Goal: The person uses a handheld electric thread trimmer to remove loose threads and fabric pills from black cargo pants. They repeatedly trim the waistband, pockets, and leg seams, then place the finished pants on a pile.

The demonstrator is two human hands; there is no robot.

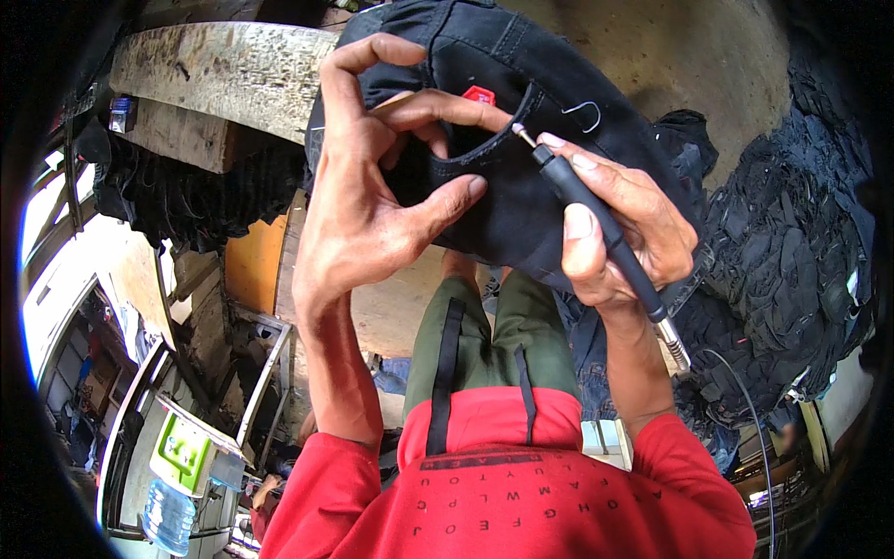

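Black denim trousers (540,210) are draped over the end of a thick, worn wooden beam. My left hand (358,205) has its fingers spread at a curved pocket opening. The index finger reaches along the inside of the pocket edge (486,149), while the thumb rests on the cloth below it. My right hand (643,224) is closed round a black pen-shaped rotary grinder (596,207) with a metal spring sleeve at its rear. Its small rounded tip meets the pocket edge beside my left index fingertip, or nearly so. A red tag (480,95) shows just above the pocket.
The wooden beam (228,70) extends to the left, with dark cloth (177,191) hanging below it. A large heap of black garments (787,252) fills the right side. A cable (752,410) hangs at lower right. A green-topped dispenser (182,452) with a water bottle stands lower left.
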